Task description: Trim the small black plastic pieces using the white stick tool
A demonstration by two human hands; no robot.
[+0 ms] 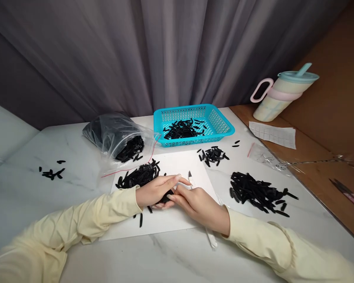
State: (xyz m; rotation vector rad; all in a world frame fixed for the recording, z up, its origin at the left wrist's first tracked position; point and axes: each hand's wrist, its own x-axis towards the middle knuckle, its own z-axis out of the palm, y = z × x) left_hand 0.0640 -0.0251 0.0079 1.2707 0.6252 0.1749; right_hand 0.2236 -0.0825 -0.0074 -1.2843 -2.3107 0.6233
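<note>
My left hand (pixel 156 190) is cupped around a clump of slim black pieces (pixel 165 196), its fingers partly hidden behind them. Thumb and fingers of my right hand (pixel 196 202) come together at the edge of this clump, touching my left fingers. A dark tip shows at the right thumb, so a black piece appears pinched there. Beneath both hands lies a white sheet (pixel 120 230) with a loose heap of black pieces (pixel 140 175) just beyond my left hand. A white-handled craft knife (pixel 192 181) with a dark blade lies partly under my right hand.
A blue basket (pixel 194 139) with black pieces stands at the back, beside an open zip bag (pixel 112 133) of them. Further heaps (pixel 253 192) lie to the right. Scissors (pixel 349 192), a small clear bag (pixel 267 157), a paper strip (pixel 273 134) and a tumbler (pixel 279 98) are at far right.
</note>
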